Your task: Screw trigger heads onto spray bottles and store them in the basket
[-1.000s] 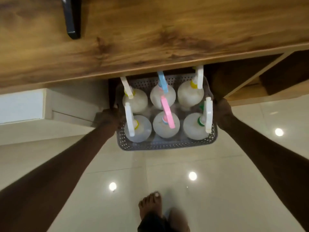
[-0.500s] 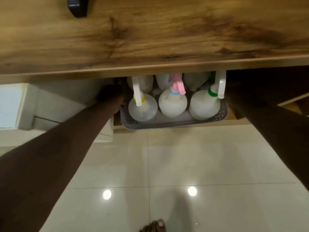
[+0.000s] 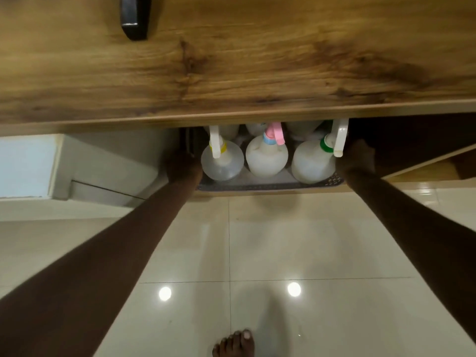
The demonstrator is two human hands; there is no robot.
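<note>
A grey perforated basket [image 3: 268, 187] sits low under the wooden table, half hidden by the table's edge. In its front row stand three translucent spray bottles with trigger heads: one with a yellow collar [image 3: 222, 161], one with a pink trigger [image 3: 266, 157] and one with a green collar [image 3: 310, 162]. More bottles behind them are mostly hidden. My left hand [image 3: 181, 167] grips the basket's left side. My right hand [image 3: 356, 158] grips its right side.
The wooden tabletop [image 3: 231, 68] fills the upper view, with a black object [image 3: 134, 19] on it. A white cabinet [image 3: 51, 168] stands at the left. A wooden shelf edge [image 3: 425, 173] is at the right. Glossy floor tiles lie below, with my bare foot [image 3: 234, 343] at the bottom.
The basket has moved away from me and under the table, held on both sides. Its back row of bottles has gone out of sight beneath the tabletop's edge.
</note>
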